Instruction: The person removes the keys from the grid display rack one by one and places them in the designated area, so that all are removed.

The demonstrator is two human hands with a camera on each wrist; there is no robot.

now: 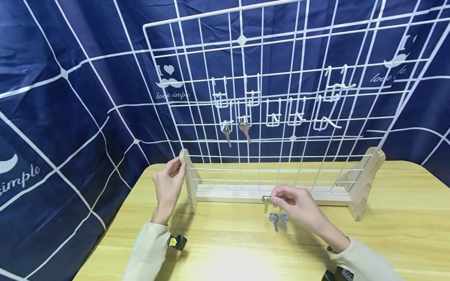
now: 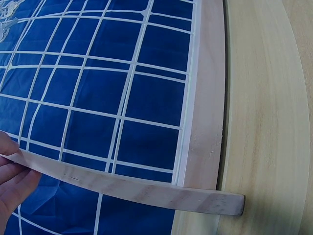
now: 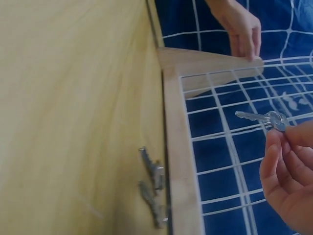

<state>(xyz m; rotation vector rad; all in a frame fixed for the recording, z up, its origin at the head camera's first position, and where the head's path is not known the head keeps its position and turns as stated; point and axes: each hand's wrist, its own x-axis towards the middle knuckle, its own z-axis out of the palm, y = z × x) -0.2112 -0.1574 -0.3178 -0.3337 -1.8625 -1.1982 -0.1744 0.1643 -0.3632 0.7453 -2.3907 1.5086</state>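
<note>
Between thumb and fingertips, my right hand pinches a silver key by its head. The blade points away from the fingers in the right wrist view, in front of the lower white wire grid. Two more keys, one beside the other, lie on the table just below that hand. My left hand grips the upper end of the left wooden side support, thumb on one side and fingers on the other. Two keys, a left one and a right one, hang from hooks on the grid.
Several white wire hooks are fixed across the middle of the grid. A right wooden support and a bottom bar carry it on the wooden table. A dark blue patterned cloth hangs behind.
</note>
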